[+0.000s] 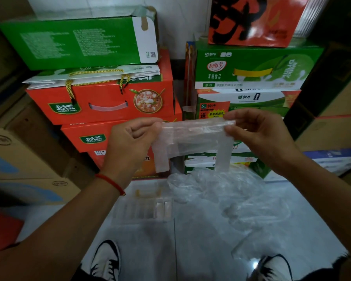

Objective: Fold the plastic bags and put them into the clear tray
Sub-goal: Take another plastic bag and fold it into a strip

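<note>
Clear plastic bag hung taut, pinched by left hand and right hand; keeping edges aligned would have folded it neatly.

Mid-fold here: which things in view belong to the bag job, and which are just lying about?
Job:
plastic bag, held up by left hand and right hand
loose bags on the floor
clear tray

Lying about:
orange boxes
green boxes
cardboard cartons

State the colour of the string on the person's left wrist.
Red; the wrist string shows best in the head view.
</note>
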Motion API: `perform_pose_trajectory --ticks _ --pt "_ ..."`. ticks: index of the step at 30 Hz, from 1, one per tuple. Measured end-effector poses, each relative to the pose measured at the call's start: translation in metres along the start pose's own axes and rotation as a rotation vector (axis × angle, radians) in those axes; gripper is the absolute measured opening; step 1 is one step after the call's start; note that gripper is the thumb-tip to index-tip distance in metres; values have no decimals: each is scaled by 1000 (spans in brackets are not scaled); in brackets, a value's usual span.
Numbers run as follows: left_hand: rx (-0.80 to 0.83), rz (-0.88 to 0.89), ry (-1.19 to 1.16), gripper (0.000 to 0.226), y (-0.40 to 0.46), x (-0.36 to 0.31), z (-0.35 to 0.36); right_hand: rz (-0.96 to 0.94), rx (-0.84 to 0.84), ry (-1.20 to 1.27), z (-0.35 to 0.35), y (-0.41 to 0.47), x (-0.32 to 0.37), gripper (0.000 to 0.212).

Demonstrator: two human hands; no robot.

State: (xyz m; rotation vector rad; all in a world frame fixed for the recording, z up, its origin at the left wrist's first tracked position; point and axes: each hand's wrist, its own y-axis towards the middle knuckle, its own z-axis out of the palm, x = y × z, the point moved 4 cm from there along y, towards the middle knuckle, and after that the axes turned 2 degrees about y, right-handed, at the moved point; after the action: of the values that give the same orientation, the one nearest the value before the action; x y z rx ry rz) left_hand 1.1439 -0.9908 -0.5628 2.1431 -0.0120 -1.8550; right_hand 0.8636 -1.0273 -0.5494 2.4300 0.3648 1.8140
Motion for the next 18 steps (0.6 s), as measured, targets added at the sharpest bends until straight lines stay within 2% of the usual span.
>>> perform_pose_trajectory --ticks 6,18 --pt "13 25 18 19 1 0 -2 -23 -5 -32 -2 0 3 21" --pt "-29 263 423 11 -1 -8 -1 -126 -75 -284 -8 2 5 20"
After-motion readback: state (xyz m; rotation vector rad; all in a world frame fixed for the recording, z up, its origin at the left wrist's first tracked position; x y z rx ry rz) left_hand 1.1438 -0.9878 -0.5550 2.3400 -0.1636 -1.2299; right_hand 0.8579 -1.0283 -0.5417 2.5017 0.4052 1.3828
